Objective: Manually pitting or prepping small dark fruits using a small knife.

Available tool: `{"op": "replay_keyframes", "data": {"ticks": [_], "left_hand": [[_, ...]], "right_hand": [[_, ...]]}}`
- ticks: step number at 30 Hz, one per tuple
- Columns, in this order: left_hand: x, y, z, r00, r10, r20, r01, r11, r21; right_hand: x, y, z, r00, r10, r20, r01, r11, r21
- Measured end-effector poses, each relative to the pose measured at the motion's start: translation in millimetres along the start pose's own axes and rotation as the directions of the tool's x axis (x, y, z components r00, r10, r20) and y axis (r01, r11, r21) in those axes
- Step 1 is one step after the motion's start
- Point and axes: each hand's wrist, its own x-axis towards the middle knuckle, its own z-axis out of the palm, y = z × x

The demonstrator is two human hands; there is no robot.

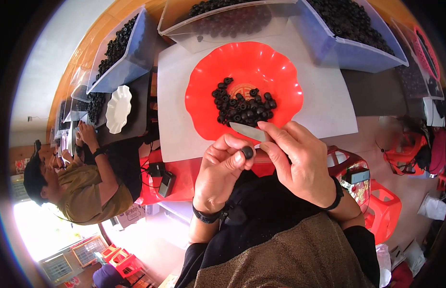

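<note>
My left hand [222,165] pinches a small black round piece [247,152] between thumb and fingertips, just below the rim of the red plate. Closed around a knife's handle, my right hand [299,161] keeps the broad, pale blade [248,131] pointing left, above that piece and apart from it. The scalloped red plate [199,91] lies in front of both hands. A heap of black round pieces [244,108], some with a visible hole, rests in its lower middle. Most of the knife's handle is hidden by my fingers.
A white sheet [333,103] lies under the plate. Behind it stand a clear bin [179,29] and a bluish bin [347,53] of black pieces; another bluish bin [129,67] is left. A white scalloped dish [118,110] and a co-worker [95,187] are leftward. Red stools [383,206] stand right.
</note>
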Motion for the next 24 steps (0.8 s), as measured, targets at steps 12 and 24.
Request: {"op": "replay_keyframes", "data": {"ticks": [12, 24], "left_hand": [[2.4, -1.1, -8.8, 0.997, 0.065, -0.033, -0.067, 0.996, -0.051], [5.1, 0.8, -5.0, 0.999, 0.021, -0.029, -0.022, 1.0, -0.021]], "right_hand": [[-6.9, -15.5, -8.3, 0.995, -0.044, 0.09, 0.039, 0.998, 0.048], [0.3, 5.2, 10.1, 0.986, 0.136, 0.098, -0.165, 0.883, 0.438]]}}
